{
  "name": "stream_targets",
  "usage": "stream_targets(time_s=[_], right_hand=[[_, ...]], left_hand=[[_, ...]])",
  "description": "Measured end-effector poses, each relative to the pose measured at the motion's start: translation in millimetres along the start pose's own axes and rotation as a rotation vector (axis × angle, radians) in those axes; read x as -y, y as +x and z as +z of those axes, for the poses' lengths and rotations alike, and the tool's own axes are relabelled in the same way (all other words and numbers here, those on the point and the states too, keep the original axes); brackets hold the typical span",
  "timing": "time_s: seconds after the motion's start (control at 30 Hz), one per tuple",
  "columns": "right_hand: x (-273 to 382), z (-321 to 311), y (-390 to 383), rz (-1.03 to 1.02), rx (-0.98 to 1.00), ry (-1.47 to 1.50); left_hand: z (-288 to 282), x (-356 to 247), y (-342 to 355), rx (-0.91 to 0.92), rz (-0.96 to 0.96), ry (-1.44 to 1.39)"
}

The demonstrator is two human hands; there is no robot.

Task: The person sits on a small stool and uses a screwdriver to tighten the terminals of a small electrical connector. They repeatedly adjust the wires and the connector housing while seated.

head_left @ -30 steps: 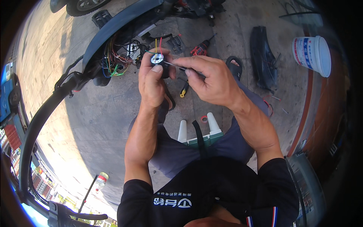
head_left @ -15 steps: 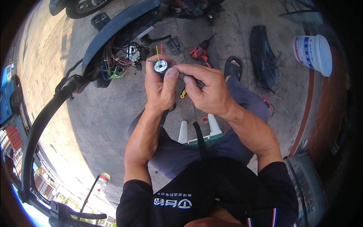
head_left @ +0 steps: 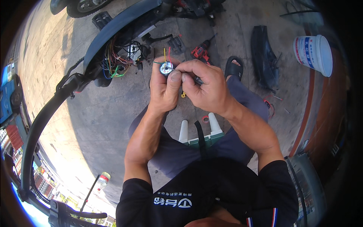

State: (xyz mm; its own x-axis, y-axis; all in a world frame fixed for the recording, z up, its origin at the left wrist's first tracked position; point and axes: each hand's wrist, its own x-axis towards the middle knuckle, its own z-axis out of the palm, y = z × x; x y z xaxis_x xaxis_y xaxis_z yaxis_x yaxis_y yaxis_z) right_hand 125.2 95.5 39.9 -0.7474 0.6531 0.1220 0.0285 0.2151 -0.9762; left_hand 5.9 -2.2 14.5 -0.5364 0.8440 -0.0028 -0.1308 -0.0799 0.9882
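Round part [head_left: 166,68], silver face up, axis steep

Setting: outdoor paved ground in daylight.
Floor: grey paving [head_left: 109,125], flat, stained in patches, crossed by straight seams.
Light: strong sun on the left, whitening a sunlit strip [head_left: 56,138] of paving; shade over the middle and right, its border a long, bent edge.
Right side: one narrow reddish-brown band [head_left: 308,96] along the paving; beyond it, a dark brown area [head_left: 327,125], material indistinct.
Furniture: one low seat [head_left: 194,143], green, with two white legs and a black strap.
Left rim: one blue vehicle [head_left: 6,99], cropped; below, buildings [head_left: 44,186], small and distorted; at lower left, bright sky [head_left: 33,215].
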Motion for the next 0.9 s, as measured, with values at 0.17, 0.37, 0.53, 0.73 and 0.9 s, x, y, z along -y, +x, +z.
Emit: stream_targets(time_s=[0.17,0.37,0.53,0.73,0.9], right_hand=[[3.5,-3.6,8.2,-0.071,0.023,-0.031],[0.5,-9.4,9.0,-0.061,0.092,-0.043],[-1.7,-7.0,11.0,-0.113,0.020,-0.027],[1.6,-15.2,8.8,-0.067,0.074,-0.223],[3.7,-18.8,7.9,-0.080,0.085,-0.279]], left_hand=[[-5.7,-2.2,5.3,-0.030,-0.001,-0.141],[-12.4,-3.0,6.5,0.021,-0.035,-0.161],[-12.5,-1.0,6.7,0.025,-0.049,-0.175],[-9.7,0.7,6.4,-0.010,-0.050,0.039],[-1.5,3.3,5.6,-0.032,0.044,0.231]])
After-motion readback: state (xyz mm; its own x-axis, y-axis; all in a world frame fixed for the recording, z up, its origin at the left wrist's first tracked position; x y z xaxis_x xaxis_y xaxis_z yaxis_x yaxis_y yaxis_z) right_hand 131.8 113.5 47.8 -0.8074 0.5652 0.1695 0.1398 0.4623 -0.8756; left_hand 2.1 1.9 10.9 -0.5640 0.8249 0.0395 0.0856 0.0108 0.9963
